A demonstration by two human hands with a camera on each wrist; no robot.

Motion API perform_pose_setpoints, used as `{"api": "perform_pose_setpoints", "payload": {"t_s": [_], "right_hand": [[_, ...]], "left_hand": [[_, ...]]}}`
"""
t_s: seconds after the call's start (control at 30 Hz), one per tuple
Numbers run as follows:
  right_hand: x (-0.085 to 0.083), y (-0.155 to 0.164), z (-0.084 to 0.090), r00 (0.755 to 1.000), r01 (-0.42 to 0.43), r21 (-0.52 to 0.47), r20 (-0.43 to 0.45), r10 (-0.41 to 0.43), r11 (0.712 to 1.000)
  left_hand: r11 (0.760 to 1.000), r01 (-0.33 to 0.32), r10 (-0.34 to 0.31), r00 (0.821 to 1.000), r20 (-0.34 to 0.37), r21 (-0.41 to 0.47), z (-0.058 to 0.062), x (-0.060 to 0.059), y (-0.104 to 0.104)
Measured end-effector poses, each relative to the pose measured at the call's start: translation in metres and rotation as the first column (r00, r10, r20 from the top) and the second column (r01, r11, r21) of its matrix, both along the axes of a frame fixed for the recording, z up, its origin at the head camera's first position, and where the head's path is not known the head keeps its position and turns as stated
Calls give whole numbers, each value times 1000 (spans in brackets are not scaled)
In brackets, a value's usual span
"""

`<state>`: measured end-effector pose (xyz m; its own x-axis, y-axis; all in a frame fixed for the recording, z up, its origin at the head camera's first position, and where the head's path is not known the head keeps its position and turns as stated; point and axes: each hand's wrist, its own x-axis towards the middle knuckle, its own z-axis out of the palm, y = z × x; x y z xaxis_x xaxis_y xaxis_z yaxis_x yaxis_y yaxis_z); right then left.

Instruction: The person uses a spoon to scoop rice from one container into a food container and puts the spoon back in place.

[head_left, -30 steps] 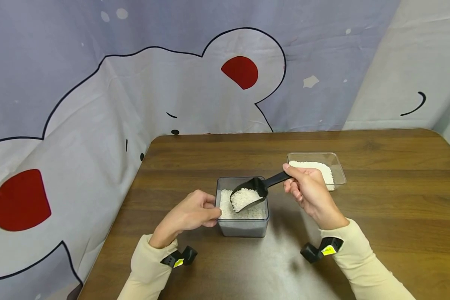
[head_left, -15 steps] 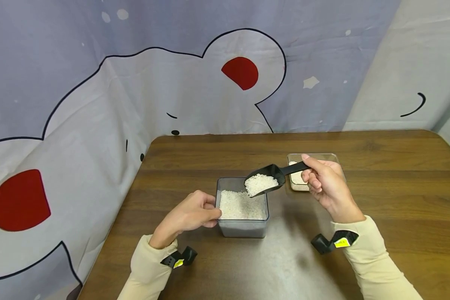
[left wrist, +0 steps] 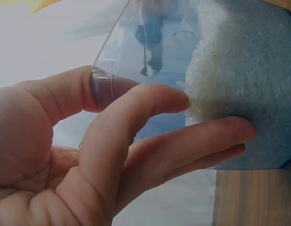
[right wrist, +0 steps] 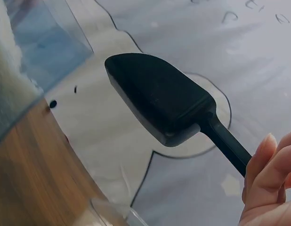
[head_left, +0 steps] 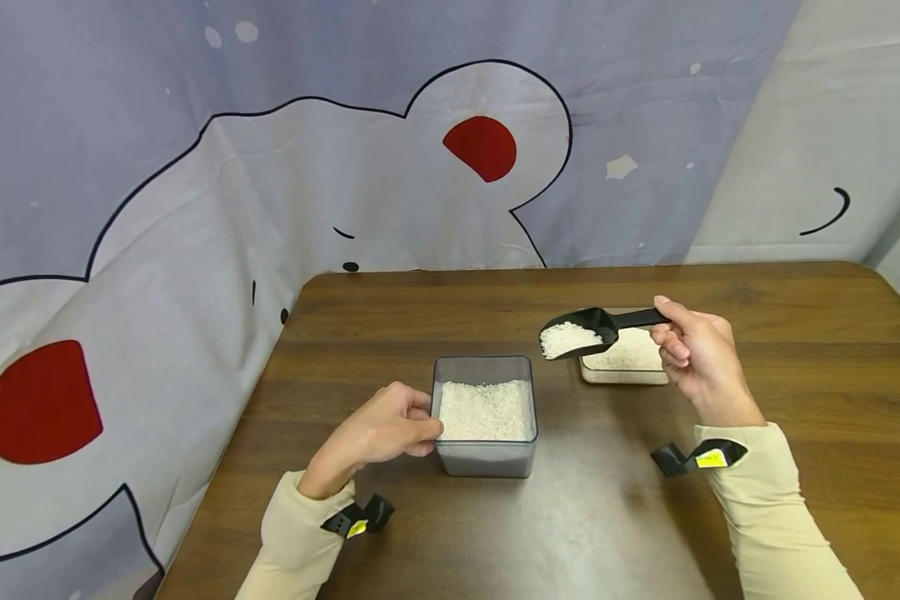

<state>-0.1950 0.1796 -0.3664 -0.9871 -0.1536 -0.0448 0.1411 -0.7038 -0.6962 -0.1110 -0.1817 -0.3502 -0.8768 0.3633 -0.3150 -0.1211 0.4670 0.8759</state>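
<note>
My left hand [head_left: 390, 429] grips the left wall of a clear square tub [head_left: 485, 458] of white rice [head_left: 485, 410]; in the left wrist view the fingers [left wrist: 150, 141] curl round the tub's wall [left wrist: 131, 52]. My right hand [head_left: 693, 354] pinches the handle of a black scoop [head_left: 581, 327] loaded with rice [head_left: 566, 339]. The scoop hangs in the air between the tub and a shallow clear tray [head_left: 624, 375] of rice, near the tray's left end. The right wrist view shows the scoop's underside [right wrist: 157, 96].
The brown wooden table [head_left: 795, 400] runs to the right and toward me. A cloth backdrop [head_left: 270, 167] with a cartoon print hangs behind and to the left. Black wrist mounts [head_left: 360, 517] sit on both sleeves.
My right hand has lifted the filled scoop out of the square tub and carried it right and up toward the shallow tray. The left hand has stayed on the tub.
</note>
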Motion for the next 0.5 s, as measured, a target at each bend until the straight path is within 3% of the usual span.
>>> {"api": "perform_pose_setpoints", "payload": {"t_s": [0.23,0.5], "right_hand": [[-6,23,-5,999,50,-61,15,-50,997],[-8,50,-7,985,161,0,60,-161,987]], "left_hand": [[1000,-5,5,1000,1,-2,-1,0,0],[1000,-9,9,1000,2,-21,2,1,0]]}}
